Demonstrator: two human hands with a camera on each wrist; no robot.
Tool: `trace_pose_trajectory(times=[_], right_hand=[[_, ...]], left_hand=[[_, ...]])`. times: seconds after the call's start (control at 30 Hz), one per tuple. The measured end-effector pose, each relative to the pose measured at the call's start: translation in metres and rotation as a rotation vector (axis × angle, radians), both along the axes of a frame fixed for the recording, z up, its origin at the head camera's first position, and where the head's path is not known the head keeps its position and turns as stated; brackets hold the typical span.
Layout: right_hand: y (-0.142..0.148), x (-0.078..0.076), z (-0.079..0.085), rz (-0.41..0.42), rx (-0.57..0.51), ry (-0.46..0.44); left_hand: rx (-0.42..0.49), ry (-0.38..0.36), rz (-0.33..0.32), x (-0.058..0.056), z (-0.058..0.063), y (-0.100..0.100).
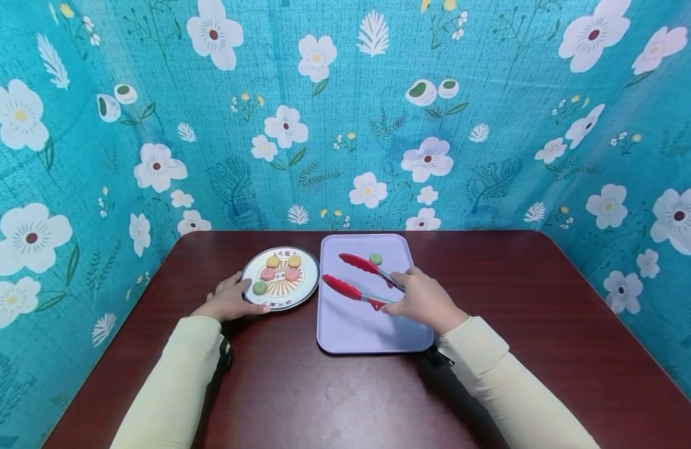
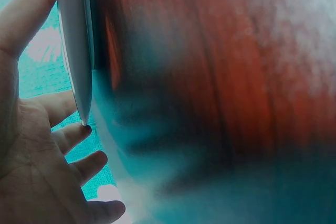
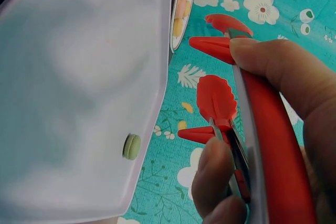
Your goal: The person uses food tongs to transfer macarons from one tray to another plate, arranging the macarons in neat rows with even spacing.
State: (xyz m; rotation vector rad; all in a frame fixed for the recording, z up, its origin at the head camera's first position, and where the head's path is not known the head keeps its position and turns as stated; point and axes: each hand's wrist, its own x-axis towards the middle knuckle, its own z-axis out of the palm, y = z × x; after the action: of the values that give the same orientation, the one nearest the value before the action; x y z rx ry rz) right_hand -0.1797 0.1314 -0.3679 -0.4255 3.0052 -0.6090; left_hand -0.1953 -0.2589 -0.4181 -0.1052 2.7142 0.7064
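On the left of the table a round white plate (image 1: 307,268) with a printed pattern holds two yellow macarons (image 1: 273,261), two pink ones and a green one. My left hand (image 1: 227,300) grips its left side, the thumb at the near rim and the fingers at the outer edge. My right hand (image 1: 424,300) holds red-tipped metal tongs (image 1: 343,287) above a lilac tray (image 1: 351,333). The tong arms stand apart with nothing between their tips. A single green macaron (image 1: 376,257) lies in the tray's far part, and shows in the right wrist view near the tray wall (image 3: 157,93).
The tray lies just right of the plate on a dark reddish-brown table (image 1: 323,399). A turquoise flowered cloth (image 1: 345,125) hangs behind the table's far edge and along both sides.
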Motion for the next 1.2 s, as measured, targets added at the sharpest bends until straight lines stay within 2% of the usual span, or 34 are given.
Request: trace_pose_trajectory(times=[0.4,1.2], right_hand=[[0.014,-0.007,-0.004,-0.023,0.009,0.006],[0.028,-0.015,-0.009,-0.08,-0.01,-0.038]], left_hand=[[0.008,0.012,-0.007,-0.001,0.0,0.0],[0.013,-0.003,-0.004,-0.001,0.0,0.0]])
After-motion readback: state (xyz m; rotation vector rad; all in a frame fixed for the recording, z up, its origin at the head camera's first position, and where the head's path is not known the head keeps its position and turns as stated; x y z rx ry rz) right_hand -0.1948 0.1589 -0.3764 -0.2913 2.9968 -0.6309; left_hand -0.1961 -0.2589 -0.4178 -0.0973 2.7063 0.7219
